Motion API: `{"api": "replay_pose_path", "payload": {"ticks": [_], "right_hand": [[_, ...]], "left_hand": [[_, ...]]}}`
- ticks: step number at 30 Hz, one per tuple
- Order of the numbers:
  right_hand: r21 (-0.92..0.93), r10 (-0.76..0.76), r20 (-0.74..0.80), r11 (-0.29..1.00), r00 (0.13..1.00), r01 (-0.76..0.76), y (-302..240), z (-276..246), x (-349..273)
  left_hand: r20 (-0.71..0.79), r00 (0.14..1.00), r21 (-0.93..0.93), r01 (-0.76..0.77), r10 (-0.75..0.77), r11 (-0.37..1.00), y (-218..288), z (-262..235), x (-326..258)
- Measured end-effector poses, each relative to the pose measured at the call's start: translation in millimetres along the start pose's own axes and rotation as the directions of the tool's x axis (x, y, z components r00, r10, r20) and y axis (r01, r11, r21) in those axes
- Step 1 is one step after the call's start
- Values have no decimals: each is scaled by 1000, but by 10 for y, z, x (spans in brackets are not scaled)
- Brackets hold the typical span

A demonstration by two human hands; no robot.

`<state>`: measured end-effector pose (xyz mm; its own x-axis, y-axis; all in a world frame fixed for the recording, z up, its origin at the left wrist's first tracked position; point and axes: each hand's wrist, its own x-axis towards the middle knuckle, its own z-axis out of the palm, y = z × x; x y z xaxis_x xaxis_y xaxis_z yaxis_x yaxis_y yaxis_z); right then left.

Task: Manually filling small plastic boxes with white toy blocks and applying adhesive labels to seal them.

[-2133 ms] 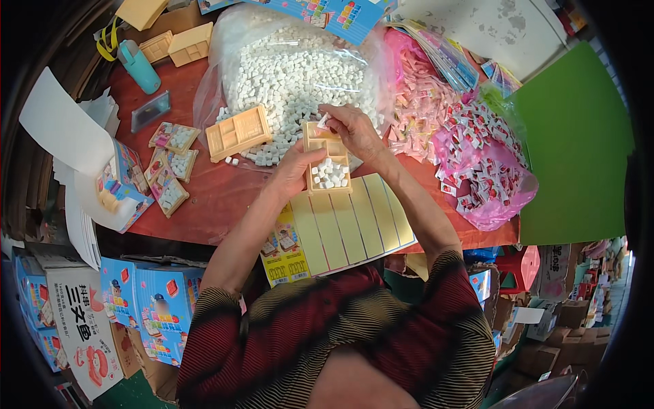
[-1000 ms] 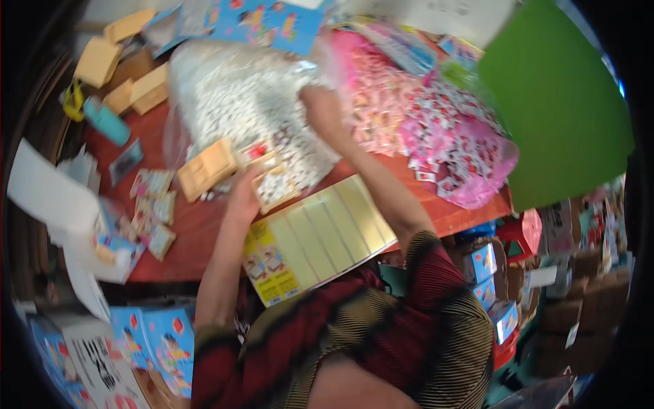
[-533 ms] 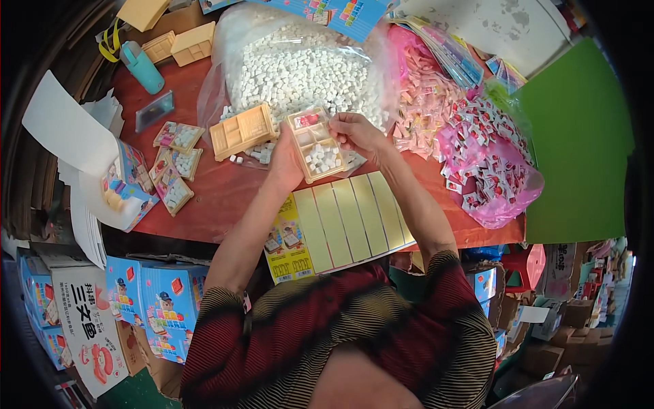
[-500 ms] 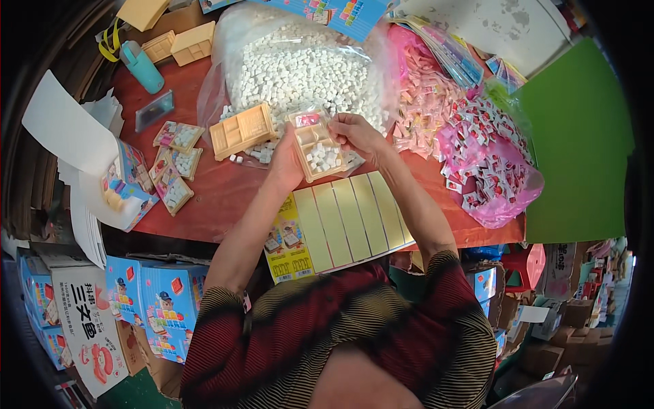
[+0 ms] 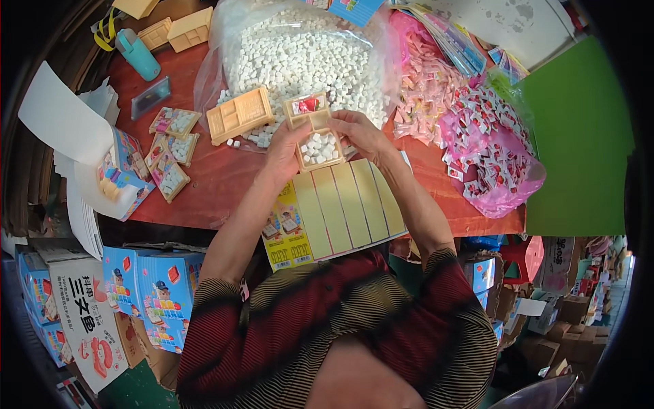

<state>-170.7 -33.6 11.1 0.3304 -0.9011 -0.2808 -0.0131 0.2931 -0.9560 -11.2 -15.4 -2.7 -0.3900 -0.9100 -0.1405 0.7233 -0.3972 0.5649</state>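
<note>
Between my hands is a small cream plastic tray [image 5: 318,123] with compartments. Its near compartment holds white cubes [image 5: 318,148], and a small red-and-white packet [image 5: 306,105] lies in the far one. My left hand [image 5: 285,151] grips the tray's left side, thumb over its edge. My right hand [image 5: 362,136] is closed at the right edge, its fingertips partly hidden by the tray. Just left of them lies another cream tray [image 5: 238,116] with bare compartments. Behind stands a large clear bag of white cubes [image 5: 293,61].
Pink packets [image 5: 426,95] and a pink bag of small red-and-white packets [image 5: 490,150] lie at the right. Several filled trays [image 5: 174,153] sit at the left, near a turquoise bottle [image 5: 138,54]. A yellow sticker sheet [image 5: 340,204] lies at the table's front edge.
The tray has turned slightly and sits more squarely before me. My right hand has shifted from above the tray's far right corner to its right edge. The view has shifted slightly.
</note>
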Motion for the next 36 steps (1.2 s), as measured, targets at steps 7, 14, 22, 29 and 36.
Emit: {"api": "replay_pose_path", "payload": {"ticks": [7, 14, 22, 29, 36], "right_hand": [[230, 117, 75, 964, 990, -131, 108, 13, -67], [238, 49, 67, 969, 996, -64, 51, 131, -280], [-27, -57, -25, 998, 998, 56, -36, 90, -305], [-711, -503, 105, 565, 858, 419, 345, 111, -526], [-834, -528, 363, 183, 768, 520, 546, 737, -349]], "left_hand": [[-37, 997, 39, 64, -63, 997, 9, 6, -126], [-111, 994, 65, 32, -24, 997, -99, -2, -210], [-196, 979, 192, -12, 50, 981, 73, -68, -256], [-225, 972, 90, -45, 64, 995, 252, -443, -821], [-251, 965, -95, -101, 74, 990, 69, -533, -915]]}}
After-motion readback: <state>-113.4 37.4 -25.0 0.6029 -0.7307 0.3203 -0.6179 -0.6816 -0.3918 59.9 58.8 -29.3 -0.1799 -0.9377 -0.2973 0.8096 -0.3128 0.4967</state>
